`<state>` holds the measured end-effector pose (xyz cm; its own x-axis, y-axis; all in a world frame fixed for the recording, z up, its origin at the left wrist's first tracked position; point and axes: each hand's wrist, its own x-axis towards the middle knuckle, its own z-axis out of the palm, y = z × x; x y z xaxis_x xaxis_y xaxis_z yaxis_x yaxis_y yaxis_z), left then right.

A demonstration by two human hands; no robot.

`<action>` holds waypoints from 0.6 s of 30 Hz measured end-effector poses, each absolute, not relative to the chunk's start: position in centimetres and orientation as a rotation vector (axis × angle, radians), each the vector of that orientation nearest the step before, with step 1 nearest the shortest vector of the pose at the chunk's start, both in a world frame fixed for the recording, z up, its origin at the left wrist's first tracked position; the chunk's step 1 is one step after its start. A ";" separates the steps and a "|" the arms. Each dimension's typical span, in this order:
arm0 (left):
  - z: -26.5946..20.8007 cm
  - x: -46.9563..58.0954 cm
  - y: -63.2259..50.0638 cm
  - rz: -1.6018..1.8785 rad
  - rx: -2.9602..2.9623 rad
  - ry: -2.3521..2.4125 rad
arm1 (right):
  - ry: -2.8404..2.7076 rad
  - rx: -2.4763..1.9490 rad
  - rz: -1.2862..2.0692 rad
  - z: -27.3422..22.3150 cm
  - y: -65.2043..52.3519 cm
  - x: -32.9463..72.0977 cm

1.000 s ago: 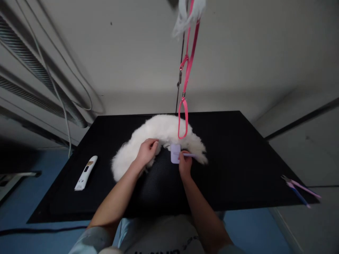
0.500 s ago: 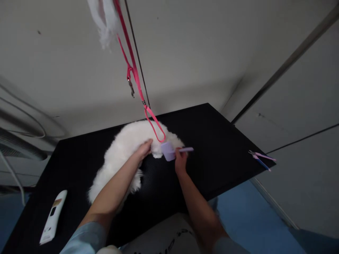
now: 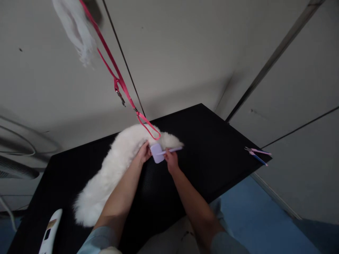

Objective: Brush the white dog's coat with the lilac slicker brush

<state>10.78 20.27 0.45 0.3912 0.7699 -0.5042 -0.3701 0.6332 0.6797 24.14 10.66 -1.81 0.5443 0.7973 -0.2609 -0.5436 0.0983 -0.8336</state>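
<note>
A fluffy white dog (image 3: 116, 158) is on the black grooming table (image 3: 206, 141), its head toward the right. A pink loop lead (image 3: 116, 67) runs down to its neck. My right hand (image 3: 171, 159) grips the handle of a lilac slicker brush (image 3: 157, 153), whose flat head is against or just in front of the fur at the dog's chest. My left hand (image 3: 144, 152) is closed on the dog at its front, close beside the brush head. Its fingertips are partly hidden by fur, as is the exact part held.
A white clipper (image 3: 49, 231) lies at the table's near left corner. Nail clippers (image 3: 256, 155) with pink and blue handles lie near the right edge. A metal clip (image 3: 120, 98) and a white tasselled cloth (image 3: 76, 31) hang above. A grey hose (image 3: 18, 167) is at the left.
The brush has moved left toward my left hand, and its head has turned. The dog's rear has shifted toward the near left, partly with the camera's shift. My left hand stays at the dog's front.
</note>
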 end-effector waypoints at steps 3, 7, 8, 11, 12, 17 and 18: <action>-0.2 11.8 20.1 0.818 0.445 0.822 | -0.220 -1.085 0.954 -2.1 10.7 25.1; -1.0 13.0 20.1 0.795 0.421 0.812 | -0.247 -1.084 1.006 -2.3 10.9 25.6; -1.2 13.2 20.2 0.791 0.425 0.809 | -0.251 -1.087 1.021 -2.3 11.0 25.8; -1.9 13.8 20.2 0.863 0.453 0.741 | -0.221 -1.099 0.969 -2.2 11.2 26.9; -2.1 13.9 20.2 0.889 0.461 0.720 | -0.216 -1.100 0.946 -2.2 11.2 27.3; -2.8 14.5 19.8 0.848 0.468 0.752 | -0.294 -1.095 1.019 -1.8 11.3 27.7; -2.8 14.7 19.7 0.849 0.473 0.743 | -0.291 -1.100 1.020 -1.8 11.4 27.8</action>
<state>14.65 19.67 -2.81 0.4395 0.8071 -0.3942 -0.4978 0.5841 0.6410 27.83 11.36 -1.79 0.5388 0.7982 -0.2696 -0.5356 0.0775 -0.8409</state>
